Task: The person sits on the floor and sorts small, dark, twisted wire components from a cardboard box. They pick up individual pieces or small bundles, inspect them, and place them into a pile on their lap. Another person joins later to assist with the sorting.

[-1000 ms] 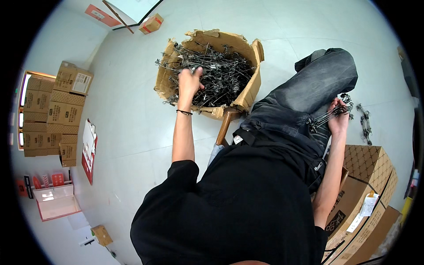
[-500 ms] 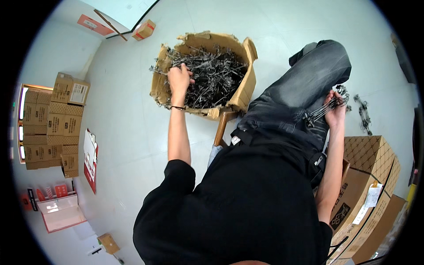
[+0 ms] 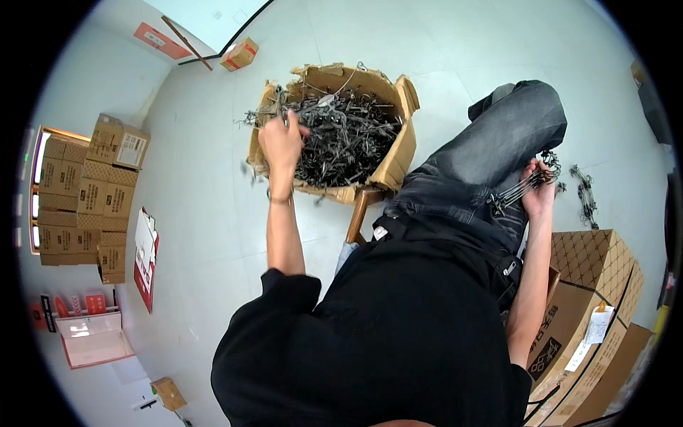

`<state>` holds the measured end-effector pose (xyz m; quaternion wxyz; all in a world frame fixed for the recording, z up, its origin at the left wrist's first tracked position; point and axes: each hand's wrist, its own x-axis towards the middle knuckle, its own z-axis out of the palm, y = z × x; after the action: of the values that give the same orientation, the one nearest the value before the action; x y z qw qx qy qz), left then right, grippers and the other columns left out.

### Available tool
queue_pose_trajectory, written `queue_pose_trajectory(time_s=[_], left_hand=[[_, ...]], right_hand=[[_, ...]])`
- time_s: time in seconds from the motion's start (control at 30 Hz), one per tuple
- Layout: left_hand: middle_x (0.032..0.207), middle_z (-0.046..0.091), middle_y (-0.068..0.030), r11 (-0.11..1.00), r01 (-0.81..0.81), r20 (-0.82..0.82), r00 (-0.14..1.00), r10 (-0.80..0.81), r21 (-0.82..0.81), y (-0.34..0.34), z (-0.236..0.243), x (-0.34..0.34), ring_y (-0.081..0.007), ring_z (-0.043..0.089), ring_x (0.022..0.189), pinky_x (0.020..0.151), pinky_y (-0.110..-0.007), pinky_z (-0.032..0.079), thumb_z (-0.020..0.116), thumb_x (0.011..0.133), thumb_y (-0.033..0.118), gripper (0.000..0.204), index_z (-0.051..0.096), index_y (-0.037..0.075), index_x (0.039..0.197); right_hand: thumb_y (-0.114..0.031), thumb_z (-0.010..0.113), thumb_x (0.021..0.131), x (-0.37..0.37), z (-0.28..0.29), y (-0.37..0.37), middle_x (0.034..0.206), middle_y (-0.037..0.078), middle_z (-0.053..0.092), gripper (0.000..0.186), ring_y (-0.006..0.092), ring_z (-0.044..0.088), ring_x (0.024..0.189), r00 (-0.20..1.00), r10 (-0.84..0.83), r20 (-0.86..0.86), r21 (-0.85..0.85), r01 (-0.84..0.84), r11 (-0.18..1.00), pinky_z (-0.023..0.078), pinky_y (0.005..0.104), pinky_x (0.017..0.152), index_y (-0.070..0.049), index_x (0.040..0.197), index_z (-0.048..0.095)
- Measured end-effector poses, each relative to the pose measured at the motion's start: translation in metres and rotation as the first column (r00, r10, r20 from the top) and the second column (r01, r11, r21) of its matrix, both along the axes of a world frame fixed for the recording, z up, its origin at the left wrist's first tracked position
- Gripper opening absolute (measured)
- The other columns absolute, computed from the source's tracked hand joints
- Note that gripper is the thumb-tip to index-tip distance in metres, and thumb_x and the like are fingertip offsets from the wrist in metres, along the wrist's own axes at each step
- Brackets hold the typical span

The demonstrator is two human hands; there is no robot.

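The left hand (image 3: 282,141) reaches into an open cardboard box (image 3: 400,153) on the floor, its fingers closed on a few pieces from the tangled heap of dark metal clips (image 3: 341,135) inside. The right hand (image 3: 538,192) rests beside the knee, fingers wrapped around a bundle of wire clips (image 3: 516,191) (their ends fan out toward the thigh). Stacked cartons (image 3: 590,285) stand just beside the right arm.

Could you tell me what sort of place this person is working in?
Probably a warehouse or packing room. Stacked cardboard cartons line the wall, more cartons stand beside the person, and an open box of tangled metal wire parts sits on the bare pale floor, where the left hand reaches in.
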<state>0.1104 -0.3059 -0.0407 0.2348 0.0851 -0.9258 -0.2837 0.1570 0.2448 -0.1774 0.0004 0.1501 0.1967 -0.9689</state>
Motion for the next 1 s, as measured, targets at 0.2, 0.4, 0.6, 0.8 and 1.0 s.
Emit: queue_pose_trajectory(time_s=[0.2,0.4,0.6,0.8,1.0], left_hand=[[0.055,0.067,-0.0081,0.976,-0.134,-0.037,0.989,0.142,0.173,-0.027,-0.087,0.027,-0.0145,0.059,0.041,0.047,-0.03,0.048,0.055,0.099,0.026,0.037,0.073,-0.002,0.083],[0.061,0.068,-0.0125,0.937,0.013,-0.056,0.998,0.007,0.349,-0.014,-0.019,0.039,-0.012,0.059,0.045,0.042,-0.026,0.045,0.056,0.1,0.023,0.037,0.068,-0.007,0.083],[0.067,0.067,-0.0097,0.736,-0.076,-0.096,0.977,0.188,0.673,-0.066,-0.104,0.055,-0.0115,0.058,0.051,0.047,-0.024,0.046,0.059,0.099,0.023,0.032,0.067,-0.005,0.088],[0.081,0.071,-0.0142,0.929,-0.18,0.171,0.977,0.13,0.323,-0.067,-0.071,0.051,-0.0201,0.068,0.07,0.066,-0.032,0.053,0.074,0.085,0.024,0.031,0.068,-0.005,0.094],[0.098,0.07,-0.0145,0.833,-0.416,-0.083,0.906,0.415,-0.365,-0.012,0.008,0.09,-0.0339,0.066,0.092,0.08,-0.042,0.052,0.068,0.086,0.014,0.02,0.069,0.003,0.103]], right_hand=[[-0.013,0.057,0.094,-0.001,0.002,-0.004,0.086,0.008,0.066,0.015,0.0173,0.065,0.077,1.0,-0.002,0.009,0.018,0.001,1.0,0.058,0.0266,0.071,0.001,0.097,0.063],[-0.011,0.058,0.093,-0.002,0.002,-0.001,0.088,0.009,0.067,0.013,0.019,0.065,0.078,0.999,-0.035,0.002,0.046,0.035,0.998,0.058,0.0282,0.071,0.0,0.098,0.062],[-0.012,0.056,0.095,0.0,-0.007,0.009,0.09,0.01,0.068,0.015,0.0176,0.065,0.078,1.0,0.012,-0.003,0.009,-0.012,1.0,0.057,0.0267,0.073,0.002,0.097,0.063],[-0.013,0.054,0.097,-0.004,-0.005,0.009,0.088,0.009,0.066,0.017,0.0177,0.065,0.08,0.997,0.073,-0.028,0.03,-0.072,0.997,0.057,0.0268,0.075,0.003,0.097,0.062],[-0.011,0.055,0.096,-0.003,-0.002,0.005,0.094,0.01,0.066,0.015,0.0186,0.065,0.084,1.0,0.026,-0.017,-0.012,-0.026,1.0,0.057,0.0283,0.077,0.002,0.099,0.062]])
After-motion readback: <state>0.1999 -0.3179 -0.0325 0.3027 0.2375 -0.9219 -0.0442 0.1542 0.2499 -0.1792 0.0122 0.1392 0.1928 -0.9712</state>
